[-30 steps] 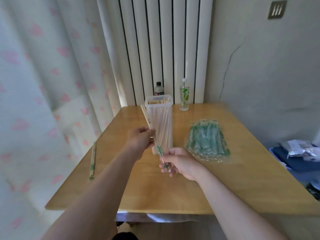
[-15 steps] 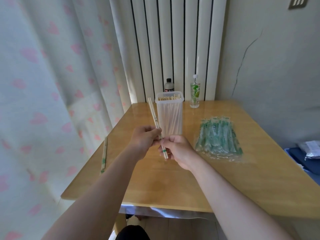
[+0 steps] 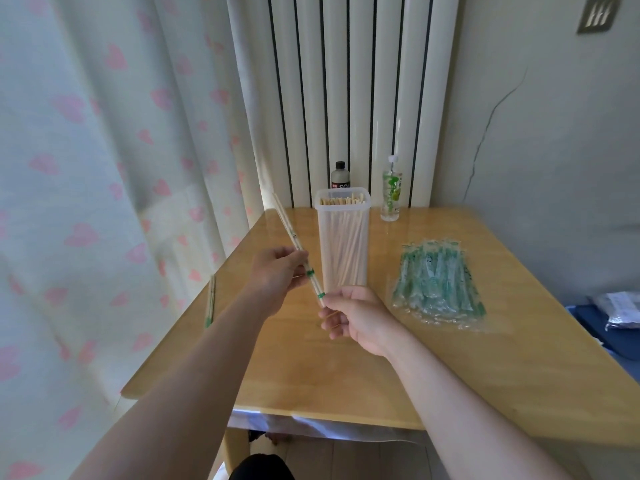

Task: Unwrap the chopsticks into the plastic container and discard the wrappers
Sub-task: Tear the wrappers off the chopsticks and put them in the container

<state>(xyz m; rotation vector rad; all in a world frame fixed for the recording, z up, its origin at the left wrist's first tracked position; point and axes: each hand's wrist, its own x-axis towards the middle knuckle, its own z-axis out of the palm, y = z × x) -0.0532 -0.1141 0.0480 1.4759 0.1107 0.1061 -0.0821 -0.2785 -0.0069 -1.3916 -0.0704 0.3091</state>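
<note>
Light wood table [image 3: 329, 375], glossy top, pushed into the corner. White ribbed radiator [image 3: 346, 98] behind it, dark gaps between the ribs. Right wall [image 3: 561, 168]: pale plaster, a long thin crack [image 3: 485, 124] running down it, metal vent plate [image 3: 597, 13] top right. Left: sheer white curtain [image 3: 86, 168] with pink hearts, daylight coming through. Pale floor [image 3: 346, 459] under the table, possibly planks, too dim to tell. Blue surface [image 3: 585, 327] at right edge.

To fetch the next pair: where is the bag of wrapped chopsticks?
Head view: the bag lies flat on the table, right of the plastic container, beyond the right hand.
</note>
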